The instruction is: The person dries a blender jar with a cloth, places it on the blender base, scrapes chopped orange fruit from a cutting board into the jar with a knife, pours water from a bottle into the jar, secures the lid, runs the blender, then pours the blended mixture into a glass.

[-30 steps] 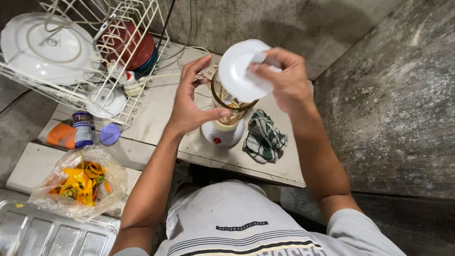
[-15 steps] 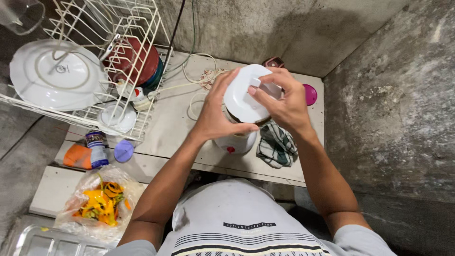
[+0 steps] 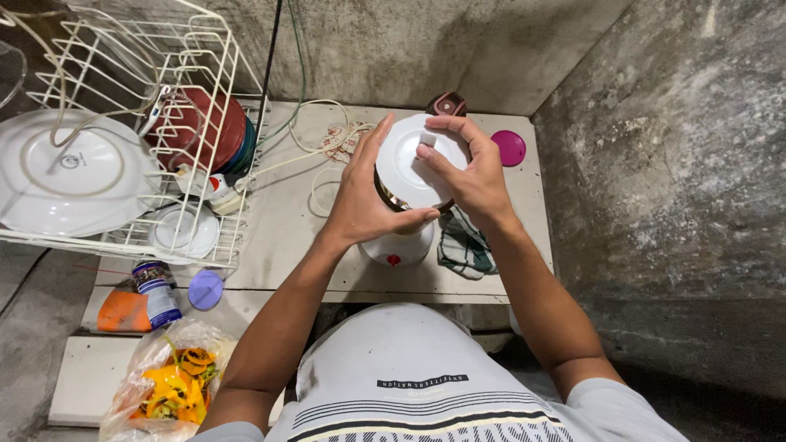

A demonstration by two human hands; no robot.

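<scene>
Smooth round white lid (image 3: 407, 166) pressed on top of the blender (image 3: 397, 243), mid-counter (image 3: 278, 237). Gripped on both sides: left hand (image 3: 364, 200) cupped around the rim, right hand (image 3: 467, 176) clamped over the top. Crumpled checked cloth (image 3: 465, 248) just beside, white wire rack (image 3: 155, 98) off left.

The light is soft and a bit dim, and it seems to come from above me. My white lid (image 3: 413, 164) and the white plate (image 3: 70, 176) at 9 o'clock look the brightest, while the corners at 5 and 7 o'clock go dark. Things look sharp in the middle, but the rack (image 3: 155, 74) wires at 10 o'clock bend near the edge.
</scene>
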